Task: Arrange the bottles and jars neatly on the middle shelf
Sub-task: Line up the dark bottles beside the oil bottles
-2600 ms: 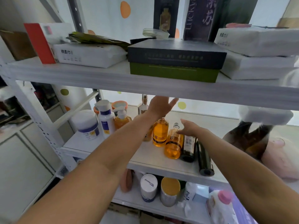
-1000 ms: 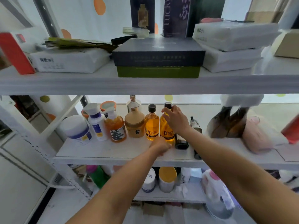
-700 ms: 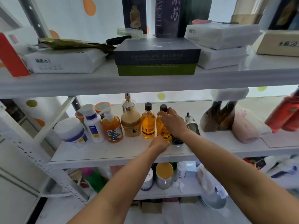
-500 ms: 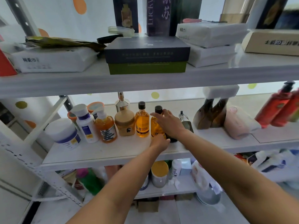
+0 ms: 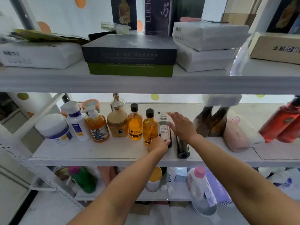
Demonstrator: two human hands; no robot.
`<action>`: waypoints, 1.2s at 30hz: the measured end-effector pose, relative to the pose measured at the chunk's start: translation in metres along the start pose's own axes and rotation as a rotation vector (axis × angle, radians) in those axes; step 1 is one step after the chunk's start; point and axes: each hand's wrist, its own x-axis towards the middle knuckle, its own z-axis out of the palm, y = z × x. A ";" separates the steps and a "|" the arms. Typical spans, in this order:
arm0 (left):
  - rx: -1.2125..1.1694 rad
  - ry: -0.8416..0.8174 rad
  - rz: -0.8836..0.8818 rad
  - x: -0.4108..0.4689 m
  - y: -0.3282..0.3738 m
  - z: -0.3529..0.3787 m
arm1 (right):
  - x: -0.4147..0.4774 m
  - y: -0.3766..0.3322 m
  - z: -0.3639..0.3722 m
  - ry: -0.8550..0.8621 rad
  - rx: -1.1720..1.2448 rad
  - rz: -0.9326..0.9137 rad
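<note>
- A white metal rack stands against a pale wall with coloured dots; its middle shelf [image 5: 113, 153] carries a row of toiletries, and boxes and white packs fill the shelf above.
- Along the middle shelf from the left: a white jar [image 5: 54, 129], a white pump bottle [image 5: 78, 122], an amber pump bottle [image 5: 97, 127], a tan jar [image 5: 117, 123] and two amber bottles with black caps, one [image 5: 135, 125] a little behind the other [image 5: 150, 127], all upright.
- Just beside the second amber bottle stands a dark labelled bottle [image 5: 164, 127], upright.
- The left hand [image 5: 158, 144] is at that bottle's base, its grip closed around the bottom.
- The right hand [image 5: 181, 125] hovers near the bottle's top, fingers spread and apart, holding nothing.
- A dark bottle [image 5: 182, 147] lies on its side just right of the standing one, under the right wrist.
- Further right sit brown bottles [image 5: 211, 122], a pink pouch [image 5: 235, 135] and red bottles [image 5: 282, 124].
</note>
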 end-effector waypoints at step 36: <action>0.136 -0.349 0.169 0.050 -0.029 -0.046 | 0.091 0.011 0.044 -0.558 0.540 0.387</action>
